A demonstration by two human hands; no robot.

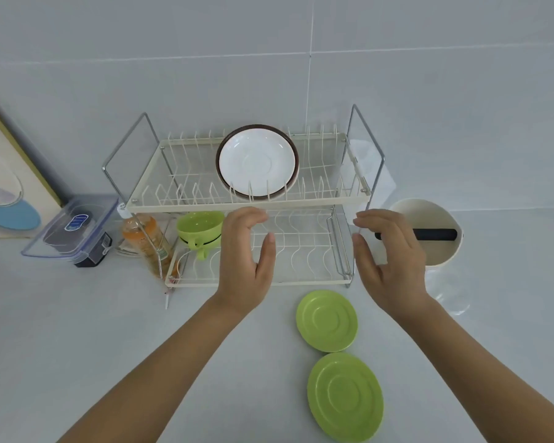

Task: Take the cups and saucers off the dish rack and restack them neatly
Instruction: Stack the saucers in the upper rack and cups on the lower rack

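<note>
A cream two-tier wire dish rack (301, 199) stands against the wall. On its upper tier a white saucer (256, 161) leans upright in front of a brown-rimmed one (293, 145). Stacked green cups (200, 228) sit on the left of the lower tier. Two green saucers lie flat on the counter in front, one nearer the rack (327, 320) and one closer to me (345, 396). My left hand (247, 263) is open before the lower tier. My right hand (390, 260) is open at the rack's right front corner. Neither holds anything.
A clear lidded box (74, 228) and an orange bottle (144, 241) sit left of the rack. A framed picture (7, 174) leans on the wall at far left. A cream pot (442, 251) with a black handle (429, 234) stands right of the rack.
</note>
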